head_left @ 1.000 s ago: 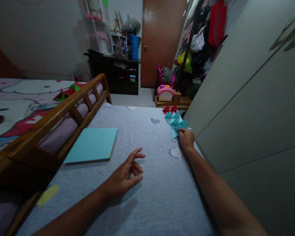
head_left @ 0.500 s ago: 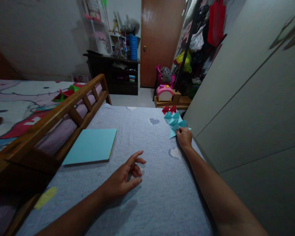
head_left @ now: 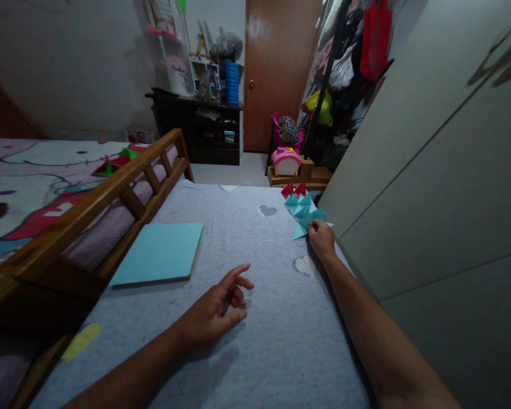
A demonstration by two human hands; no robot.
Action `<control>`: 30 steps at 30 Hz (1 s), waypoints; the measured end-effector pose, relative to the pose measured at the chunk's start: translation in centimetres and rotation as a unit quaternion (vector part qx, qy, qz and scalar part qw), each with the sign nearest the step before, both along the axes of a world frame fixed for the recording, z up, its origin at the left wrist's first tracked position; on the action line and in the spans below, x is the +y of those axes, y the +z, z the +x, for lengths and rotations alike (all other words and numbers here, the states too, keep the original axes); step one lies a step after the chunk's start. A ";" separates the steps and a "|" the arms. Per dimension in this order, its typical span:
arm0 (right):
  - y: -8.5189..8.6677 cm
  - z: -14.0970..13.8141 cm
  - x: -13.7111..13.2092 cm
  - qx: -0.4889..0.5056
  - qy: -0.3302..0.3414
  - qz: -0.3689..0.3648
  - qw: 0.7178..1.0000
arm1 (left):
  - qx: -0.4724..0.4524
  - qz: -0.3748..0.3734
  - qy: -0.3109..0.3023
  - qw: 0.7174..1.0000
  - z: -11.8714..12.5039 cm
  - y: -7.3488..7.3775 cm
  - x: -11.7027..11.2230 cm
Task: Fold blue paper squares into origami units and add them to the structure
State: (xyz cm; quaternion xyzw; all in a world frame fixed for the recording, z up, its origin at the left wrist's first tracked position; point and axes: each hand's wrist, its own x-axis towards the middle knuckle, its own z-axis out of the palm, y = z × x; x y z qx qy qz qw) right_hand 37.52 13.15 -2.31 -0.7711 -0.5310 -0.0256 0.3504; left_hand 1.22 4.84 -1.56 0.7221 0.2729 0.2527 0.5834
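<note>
Pinched fingers of my right hand [head_left: 322,237] hold the near part of a light-blue folded paper piece [head_left: 303,226] at the bed's right edge. The fingertips and part of that paper are hidden behind the hand. Other light-blue folded paper pieces [head_left: 297,204] sit just beyond it, and two red folded paper pieces [head_left: 300,189] stand at the far end of the row. My left hand [head_left: 226,301] hovers over the middle of the bedsheet with fingers apart and nothing in it. To its left lies a stack of light-blue paper sheets [head_left: 159,250].
A patterned sheet covers the bed [head_left: 259,352]. A wooden rail [head_left: 132,199] runs along the left, with another bed [head_left: 34,176] beyond. A pale wardrobe [head_left: 434,170] stands close on the right. Beyond the foot are a dark cabinet [head_left: 196,133] and a pink toy [head_left: 286,161].
My right hand has shifted very slightly to the right, still at the light-blue folded paper. My left hand stays almost where it was.
</note>
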 end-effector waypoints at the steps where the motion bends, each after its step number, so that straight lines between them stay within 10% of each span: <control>1: 0.2 0.0 -0.1 0.008 0.006 0.002 1.000 | 0.001 0.001 0.000 1.000 0.0 0.0 0.0; 16: 3.8 0.1 -2.3 0.082 0.123 0.094 0.985 | 0.015 -0.004 0.000 1.000 -0.1 -0.1 0.1; 30: -0.1 0.4 3.9 0.072 0.136 0.062 0.986 | 0.034 0.002 -0.003 0.999 -0.2 0.3 0.0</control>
